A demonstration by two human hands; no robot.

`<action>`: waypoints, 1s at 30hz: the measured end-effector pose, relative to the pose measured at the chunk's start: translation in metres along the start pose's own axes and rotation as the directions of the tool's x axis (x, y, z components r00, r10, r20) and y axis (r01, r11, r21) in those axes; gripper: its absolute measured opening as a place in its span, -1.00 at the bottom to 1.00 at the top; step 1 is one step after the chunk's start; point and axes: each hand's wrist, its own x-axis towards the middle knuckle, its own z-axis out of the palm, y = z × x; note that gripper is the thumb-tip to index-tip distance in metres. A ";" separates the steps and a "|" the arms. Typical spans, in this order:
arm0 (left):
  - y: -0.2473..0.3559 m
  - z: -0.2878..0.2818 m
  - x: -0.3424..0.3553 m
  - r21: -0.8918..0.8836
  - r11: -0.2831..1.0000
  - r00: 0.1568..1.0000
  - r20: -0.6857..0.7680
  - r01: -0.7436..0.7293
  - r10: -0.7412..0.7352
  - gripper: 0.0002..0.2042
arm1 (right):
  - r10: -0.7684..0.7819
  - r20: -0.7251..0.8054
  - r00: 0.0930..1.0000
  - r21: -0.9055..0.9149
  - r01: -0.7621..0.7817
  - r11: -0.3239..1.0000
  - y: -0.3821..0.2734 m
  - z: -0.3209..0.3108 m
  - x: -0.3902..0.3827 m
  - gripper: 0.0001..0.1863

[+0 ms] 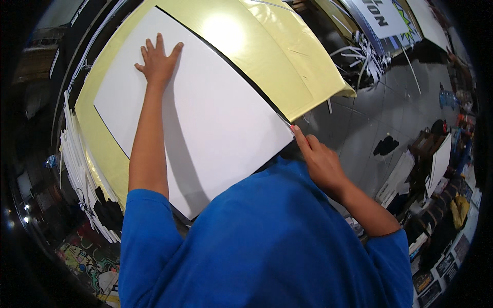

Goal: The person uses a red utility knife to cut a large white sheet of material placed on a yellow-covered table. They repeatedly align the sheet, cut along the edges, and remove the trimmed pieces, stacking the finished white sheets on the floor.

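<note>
A large white board [215,118] lies on a table covered in yellow plastic [292,56], its near corner reaching past the table toward my body. Along its right side runs a thin black strip [226,61]; whether that is its edge or a layer beneath, I cannot tell. My left hand [158,60] is spread flat on the board's far left part, fingers apart. At the right corner, my right hand [321,159] is closed around a red-handled cutter [292,128], index finger stretched along it. The cutter's tip meets the board's edge; most of the handle is hidden in the hand.
Bundled white strips [82,169] hang along the table's left side. Thin offcuts [367,59] are heaped beyond the far right corner, by a printed panel [382,20]. On the grey tiled floor [362,118] lies a black scrap [386,146]. Boards and clutter line the right.
</note>
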 end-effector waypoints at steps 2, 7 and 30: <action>-0.002 0.001 0.000 -0.006 1.000 1.000 0.019 0.002 -0.002 -0.11 | -0.003 -0.028 1.000 0.018 0.003 1.000 0.007 0.007 -0.016 -0.29; -0.001 -0.006 0.005 0.009 1.000 0.995 0.094 0.014 -0.015 -0.10 | 0.049 0.129 0.990 -0.020 -0.047 0.999 0.029 0.028 -0.054 -0.27; 0.032 -0.061 -0.107 -0.351 0.907 0.969 -0.006 -0.234 0.248 -0.28 | 0.276 -0.295 0.915 0.335 -0.171 0.927 -0.011 -0.007 0.098 -0.11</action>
